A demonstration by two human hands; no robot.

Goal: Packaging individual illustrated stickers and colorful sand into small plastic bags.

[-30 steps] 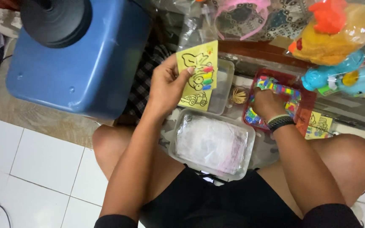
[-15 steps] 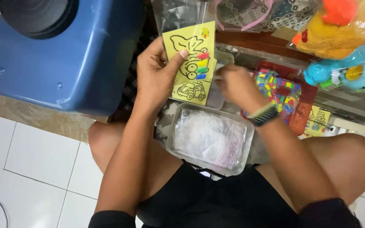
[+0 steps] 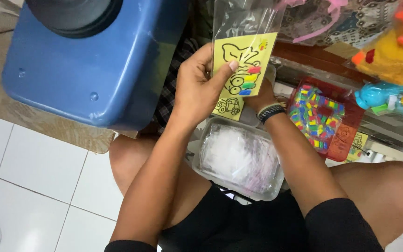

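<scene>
Head view: the left hand's (image 3: pixel 197 88) fingers (image 3: pixel 232 66) pinch a yellow picture card (image 3: pixel 241 70) upright inside a clear plastic sleeve (image 3: pixel 246 18), while the right hand (image 3: pixel 259 97) sits behind the card, its grip hidden, wrist wearing a dark band (image 3: pixel 270 112), above a clear tub (image 3: pixel 239 158) on the lap.

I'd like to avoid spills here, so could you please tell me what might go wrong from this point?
1. The left hand pinches the yellow card with small coloured packets stuck on it; they could rub off under the thumb.
2. The clear bag over the card looks snug; the card may bend or the bag tear.
3. The tub rests on the lap, and the right hand is mostly hidden behind the card; a knee shift might tip it.
</scene>
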